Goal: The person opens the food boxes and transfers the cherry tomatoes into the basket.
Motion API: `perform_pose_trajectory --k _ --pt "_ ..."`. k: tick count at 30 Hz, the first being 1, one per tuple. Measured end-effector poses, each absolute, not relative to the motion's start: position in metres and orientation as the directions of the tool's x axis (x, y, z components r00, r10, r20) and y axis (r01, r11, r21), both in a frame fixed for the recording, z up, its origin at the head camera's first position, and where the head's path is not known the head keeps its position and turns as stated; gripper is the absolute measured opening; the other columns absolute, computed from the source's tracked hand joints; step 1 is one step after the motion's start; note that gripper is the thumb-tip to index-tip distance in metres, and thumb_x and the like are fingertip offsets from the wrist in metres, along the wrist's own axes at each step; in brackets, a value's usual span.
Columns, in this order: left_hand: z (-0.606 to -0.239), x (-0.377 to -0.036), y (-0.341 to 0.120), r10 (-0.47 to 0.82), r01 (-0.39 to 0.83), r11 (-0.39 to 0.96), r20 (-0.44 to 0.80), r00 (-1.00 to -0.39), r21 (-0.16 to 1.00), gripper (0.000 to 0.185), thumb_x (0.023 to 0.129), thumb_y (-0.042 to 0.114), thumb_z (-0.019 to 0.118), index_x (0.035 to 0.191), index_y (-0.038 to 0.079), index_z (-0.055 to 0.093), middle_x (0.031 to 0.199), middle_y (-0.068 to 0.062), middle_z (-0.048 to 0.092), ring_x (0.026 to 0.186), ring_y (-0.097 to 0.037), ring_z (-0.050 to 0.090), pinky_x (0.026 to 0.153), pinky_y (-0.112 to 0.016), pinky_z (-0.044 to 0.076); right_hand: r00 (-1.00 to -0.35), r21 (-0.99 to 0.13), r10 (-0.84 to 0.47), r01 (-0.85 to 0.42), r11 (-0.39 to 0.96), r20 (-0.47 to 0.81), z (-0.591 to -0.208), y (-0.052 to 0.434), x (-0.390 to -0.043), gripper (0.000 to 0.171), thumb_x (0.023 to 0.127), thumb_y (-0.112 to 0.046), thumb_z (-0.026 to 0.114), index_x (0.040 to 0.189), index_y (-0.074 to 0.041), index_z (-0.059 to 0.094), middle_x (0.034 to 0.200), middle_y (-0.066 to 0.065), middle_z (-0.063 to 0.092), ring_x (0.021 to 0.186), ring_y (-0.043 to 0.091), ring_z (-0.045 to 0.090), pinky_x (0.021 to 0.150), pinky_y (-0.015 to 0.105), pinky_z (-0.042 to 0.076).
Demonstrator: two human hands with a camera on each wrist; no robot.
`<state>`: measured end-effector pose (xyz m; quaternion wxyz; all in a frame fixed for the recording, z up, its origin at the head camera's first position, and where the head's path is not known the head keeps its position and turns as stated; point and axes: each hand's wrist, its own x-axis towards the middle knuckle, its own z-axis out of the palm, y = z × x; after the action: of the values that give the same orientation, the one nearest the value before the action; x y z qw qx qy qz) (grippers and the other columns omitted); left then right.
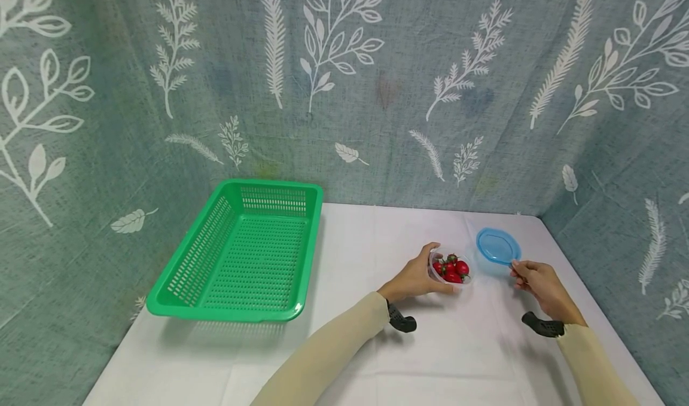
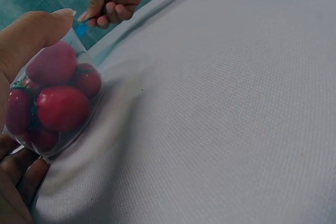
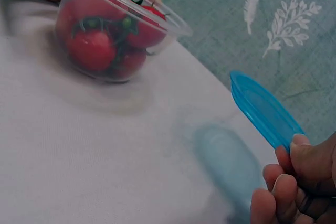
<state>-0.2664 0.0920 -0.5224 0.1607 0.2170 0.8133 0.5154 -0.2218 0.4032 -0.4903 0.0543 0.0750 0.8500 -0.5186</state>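
Partly hidden tomatoes (image 1: 451,269), fingers (image 3: 284,159) overlapping lid (image 3: 266,109)

Across the white tabletop (image 1: 371,232), a broad lane runs between the green basket (image 1: 314,238) and the left hand (image 1: 417,277), wide enough for a hand to pass. The basket's raised walls bar a low sideways reach; from above, its inside is reachable. The left hand blocks the near-left side of the see-through container (image 3: 178,29), and tomatoes (image 1: 462,267) crowd its mouth. Beyond a narrow gap, the right hand (image 1: 540,283) and raised blue lid (image 1: 497,247) obstruct the right. Patterned cloth (image 1: 398,95) bounds the back and both sides.
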Motion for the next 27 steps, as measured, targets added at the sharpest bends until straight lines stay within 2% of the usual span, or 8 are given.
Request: perform_pose_trajectory --k 16,27 --pt "-0.522 -0.267 0.092 0.519 0.187 0.362 -0.03 -0.854 0.913 0.108 0.072 0.054 0.091 0.158 0.037 0.028 0.151 0.006 0.049 0.137 -0.013 0.048 0.109 -0.041 0.043 -0.959 -0.855 0.084 0.28 0.436 -0.271 -0.499 0.415 -0.23 0.051 0.112 -0.034 0.044 0.123 0.015 0.051 0.094 0.005 0.06 0.077 0.013 0.055 0.068 0.027 0.053" --pt "-0.526 -0.268 0.092 0.536 0.195 0.346 -0.023 -0.844 0.918 0.108 0.075 0.053 0.09 0.16 0.036 0.025 0.152 0.007 0.048 0.139 -0.014 0.047 0.11 -0.042 0.043 -0.941 -0.825 0.163 0.339 0.451 -0.298 -0.504 0.412 -0.23 0.05 0.109 -0.035 0.052 0.119 0.013 0.057 0.084 0.003 0.062 0.068 0.012 0.056 0.06 0.028 0.052"
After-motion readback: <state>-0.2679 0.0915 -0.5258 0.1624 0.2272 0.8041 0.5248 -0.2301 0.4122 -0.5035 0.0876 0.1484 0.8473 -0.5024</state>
